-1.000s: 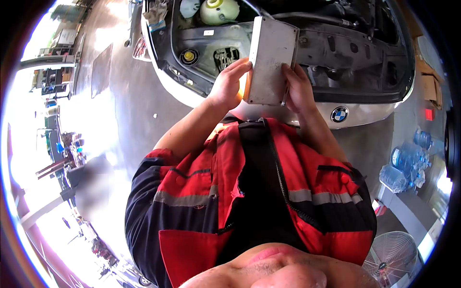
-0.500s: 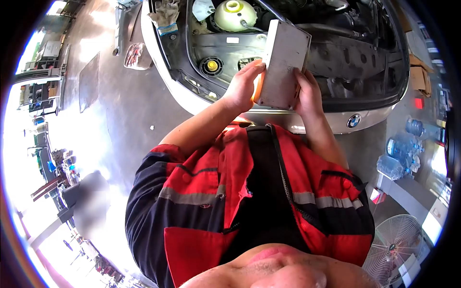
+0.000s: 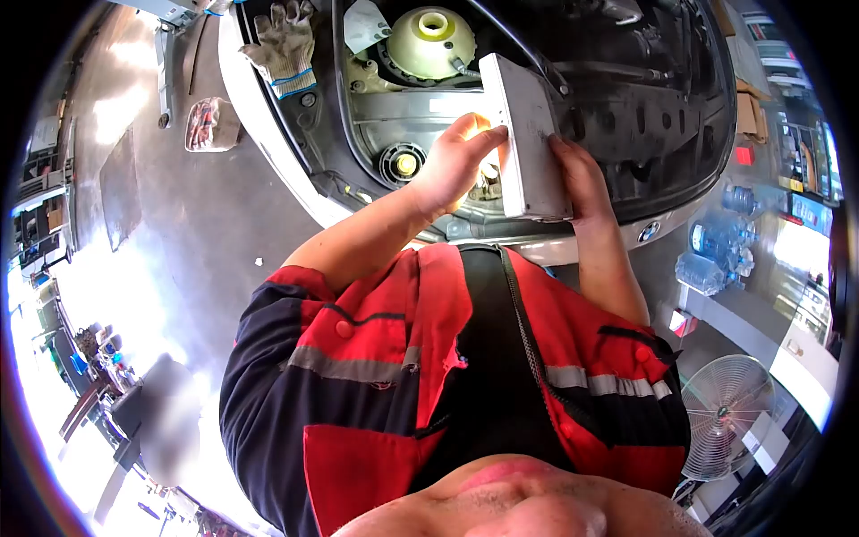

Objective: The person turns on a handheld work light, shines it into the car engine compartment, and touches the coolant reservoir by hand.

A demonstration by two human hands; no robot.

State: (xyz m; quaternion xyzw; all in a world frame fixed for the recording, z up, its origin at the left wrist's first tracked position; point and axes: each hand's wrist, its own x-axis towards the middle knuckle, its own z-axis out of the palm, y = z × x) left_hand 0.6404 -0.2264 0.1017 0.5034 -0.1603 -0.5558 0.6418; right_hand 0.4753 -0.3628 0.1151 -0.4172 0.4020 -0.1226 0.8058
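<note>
A flat grey rectangular metal box (image 3: 535,148) is held up between my two hands, tilted, above the front edge of an open car engine bay (image 3: 626,148). My left hand (image 3: 452,168) grips its left long side, thumb on the edge and the other fingers partly hidden behind. On the opposite side, my right hand (image 3: 586,179) is closed around the edge near the lower end. Beyond the box sit a pale domed strut tower (image 3: 431,55) and a round yellow-centred cap (image 3: 404,165).
A work glove (image 3: 284,49) lies on the car's left front edge. On the floor are a clear bag with red contents (image 3: 211,125) at left and several water bottles (image 3: 702,271) at right. A wire-caged fan (image 3: 727,416) stands at lower right.
The box has turned and tilted, showing more of its pale left side. Both hands keep hold of it and sit slightly lower in view. The surroundings have shifted left.
</note>
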